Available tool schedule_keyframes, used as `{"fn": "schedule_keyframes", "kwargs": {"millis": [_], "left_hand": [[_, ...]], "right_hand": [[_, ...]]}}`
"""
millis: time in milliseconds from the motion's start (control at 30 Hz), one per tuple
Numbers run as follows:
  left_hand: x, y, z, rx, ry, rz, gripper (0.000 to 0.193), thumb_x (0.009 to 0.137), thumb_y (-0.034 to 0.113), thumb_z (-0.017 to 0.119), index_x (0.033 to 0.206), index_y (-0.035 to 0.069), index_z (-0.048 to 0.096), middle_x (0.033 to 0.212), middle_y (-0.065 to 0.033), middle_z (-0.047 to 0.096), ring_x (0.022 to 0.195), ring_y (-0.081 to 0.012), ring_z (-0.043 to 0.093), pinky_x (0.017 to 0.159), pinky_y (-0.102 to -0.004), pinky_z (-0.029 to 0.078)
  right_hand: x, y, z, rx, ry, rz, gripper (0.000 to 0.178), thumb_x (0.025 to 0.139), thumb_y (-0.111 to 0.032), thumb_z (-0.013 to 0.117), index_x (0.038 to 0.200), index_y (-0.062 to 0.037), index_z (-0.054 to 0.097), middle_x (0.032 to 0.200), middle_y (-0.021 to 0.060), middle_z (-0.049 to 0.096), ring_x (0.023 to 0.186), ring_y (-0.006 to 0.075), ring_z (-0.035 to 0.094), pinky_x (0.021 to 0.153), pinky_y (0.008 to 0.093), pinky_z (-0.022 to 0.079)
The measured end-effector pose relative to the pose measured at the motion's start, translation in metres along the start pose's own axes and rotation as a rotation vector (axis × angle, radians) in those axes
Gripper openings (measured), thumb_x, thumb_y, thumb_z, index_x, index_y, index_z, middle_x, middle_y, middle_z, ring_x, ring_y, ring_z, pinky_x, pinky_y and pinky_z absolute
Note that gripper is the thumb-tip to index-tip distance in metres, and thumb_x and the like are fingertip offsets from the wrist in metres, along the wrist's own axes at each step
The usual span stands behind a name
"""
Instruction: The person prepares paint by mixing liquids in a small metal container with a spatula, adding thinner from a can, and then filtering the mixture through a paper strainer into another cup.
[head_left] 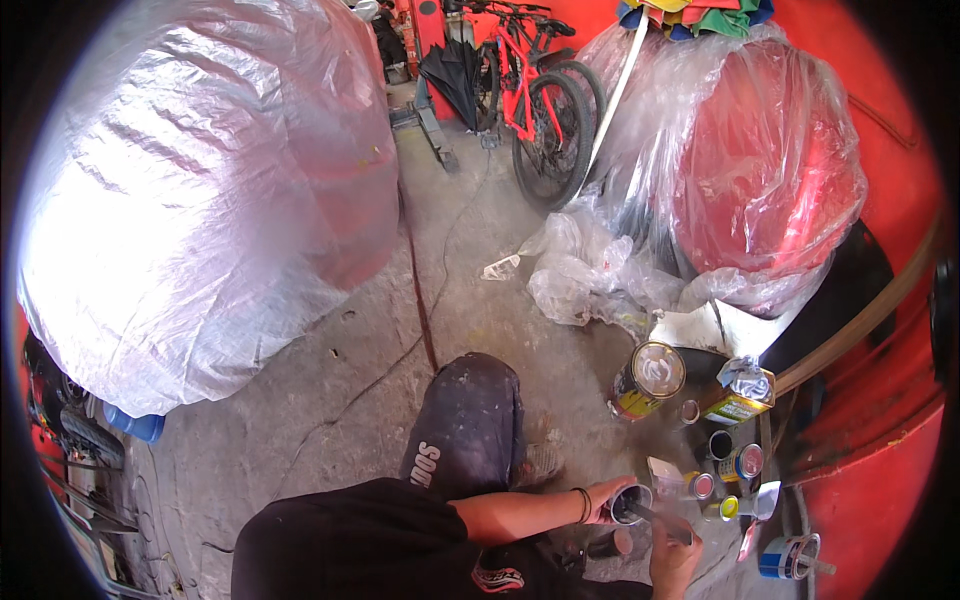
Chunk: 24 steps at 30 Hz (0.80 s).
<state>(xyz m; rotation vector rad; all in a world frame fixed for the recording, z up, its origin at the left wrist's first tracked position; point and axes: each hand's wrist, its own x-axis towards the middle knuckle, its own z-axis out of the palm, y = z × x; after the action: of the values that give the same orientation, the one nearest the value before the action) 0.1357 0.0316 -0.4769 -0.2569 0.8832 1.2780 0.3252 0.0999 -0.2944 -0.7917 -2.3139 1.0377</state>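
My left hand [600,498] is closed around a small cup [630,504] with a pale rim and a dark inside, tilted toward me. From the right, my right hand [674,562] grips a dark, flat stirring stick [667,522]; its far end reaches into the cup. How much the cup contains is too small to make out. Just below the cup stands a small dark can [610,543]. Beside my hands are a small can with a pinkish lid [702,486] and a small yellow-topped pot [729,507].
A large paint can [650,380], a rectangular tin [742,398] and a blue can [788,557] stand on the right. Plastic sheeting covers a red object [760,160]; a silvery cover [220,200] drapes a big form at left. A red bicycle [530,100] stands behind.
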Motion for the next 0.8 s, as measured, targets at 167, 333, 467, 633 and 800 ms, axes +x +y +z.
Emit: {"fn": "schedule_keyframes", "kwargs": {"millis": [167,333,467,633,800], "left_hand": [[0.009,-0.003,0.001,-0.001,0.095,0.029,0.05,0.098,0.066,0.072,0.119,0.021,0.077,0.113,-0.0016,0.08,0.098,-0.0159,0.08,0.085,-0.0367,0.066],[0.004,-0.002,0.02,-0.084,0.082,0.117,0.048,0.098,0.058,0.077,0.12,0.016,0.076,0.111,-0.0048,0.081,0.097,-0.0192,0.08,0.085,-0.0419,0.068],[-0.001,-0.005,0.017,-0.103,0.052,0.117,0.048,0.098,0.058,0.077,0.12,0.015,0.076,0.11,-0.0058,0.08,0.097,-0.0205,0.08,0.084,-0.0419,0.069],[-0.004,-0.003,0.022,-0.101,0.09,0.086,0.046,0.1,0.058,0.075,0.117,0.016,0.076,0.107,-0.0048,0.079,0.092,-0.0202,0.079,0.082,-0.0428,0.069],[0.02,-0.014,0.028,-0.253,-0.167,0.177,0.044,0.108,0.051,0.067,0.13,0.013,0.073,0.118,-0.006,0.08,0.106,-0.0204,0.079,0.096,-0.0477,0.067]], "right_hand": [[-0.009,0.005,0.005,0.086,-0.022,0.125,0.018,0.093,-0.006,0.082,0.109,0.0023,0.081,0.095,0.0175,0.08,0.079,0.0256,0.078,0.072,0.0358,0.059],[0.0,0.018,-0.006,-0.108,0.035,-0.039,0.018,0.094,-0.004,0.081,0.111,0.0029,0.081,0.095,0.0146,0.08,0.082,0.0218,0.077,0.073,0.0338,0.059],[-0.004,-0.004,0.002,-0.045,0.057,0.009,0.018,0.095,-0.003,0.079,0.112,0.0033,0.081,0.095,0.0139,0.08,0.083,0.021,0.076,0.072,0.0344,0.059],[-0.02,0.002,0.01,0.121,-0.02,0.165,0.017,0.096,-0.001,0.077,0.112,0.0037,0.081,0.1,0.0157,0.081,0.086,0.0224,0.077,0.077,0.0355,0.06],[-0.014,0.013,-0.007,-0.142,0.098,-0.001,0.018,0.096,-0.002,0.079,0.113,0.0032,0.082,0.104,0.0178,0.081,0.096,0.0279,0.079,0.086,0.0397,0.062]]}}
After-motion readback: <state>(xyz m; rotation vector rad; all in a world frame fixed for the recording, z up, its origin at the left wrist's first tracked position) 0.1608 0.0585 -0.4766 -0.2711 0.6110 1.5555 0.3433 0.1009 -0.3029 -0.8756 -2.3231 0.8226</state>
